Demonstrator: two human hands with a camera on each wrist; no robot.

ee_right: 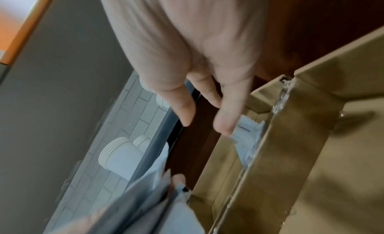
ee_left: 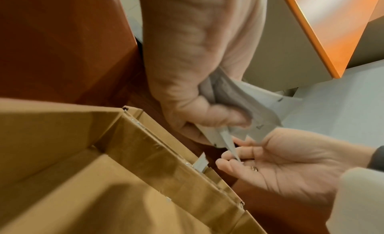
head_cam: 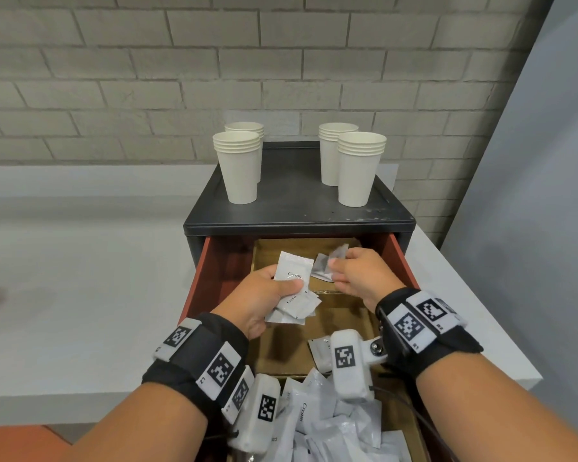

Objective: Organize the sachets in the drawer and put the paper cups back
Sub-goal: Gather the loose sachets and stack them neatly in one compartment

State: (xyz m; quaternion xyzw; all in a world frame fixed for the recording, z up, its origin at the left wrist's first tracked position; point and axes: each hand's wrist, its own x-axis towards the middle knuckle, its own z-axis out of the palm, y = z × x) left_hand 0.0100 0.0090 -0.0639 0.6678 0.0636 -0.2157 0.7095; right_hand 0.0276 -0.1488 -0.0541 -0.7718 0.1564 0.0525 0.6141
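My left hand (head_cam: 289, 290) grips a bundle of white "Cream" sachets (head_cam: 297, 303) over the open red drawer (head_cam: 201, 281); the left wrist view shows this bundle (ee_left: 241, 99) fanned out of my fist (ee_left: 199, 109). Just right of it, my right hand (head_cam: 342, 270) reaches into the far cardboard compartment (head_cam: 267, 251). Its thumb and fingers (ee_right: 225, 122) are spread apart, and the index tip touches a sachet (ee_right: 247, 135) standing against the divider. A few sachets (head_cam: 321, 266) lie there. Paper cup stacks (head_cam: 239, 168) (head_cam: 361, 168) stand on the black cabinet top (head_cam: 291, 208).
The near compartment holds a loose heap of several white sachets (head_cam: 331, 425); the middle cardboard compartment (head_cam: 281, 348) has one sachet (head_cam: 319, 353) at its right. A white counter (head_cam: 64, 261) runs left of the cabinet, with a brick wall behind and a grey panel (head_cam: 548, 161) on the right.
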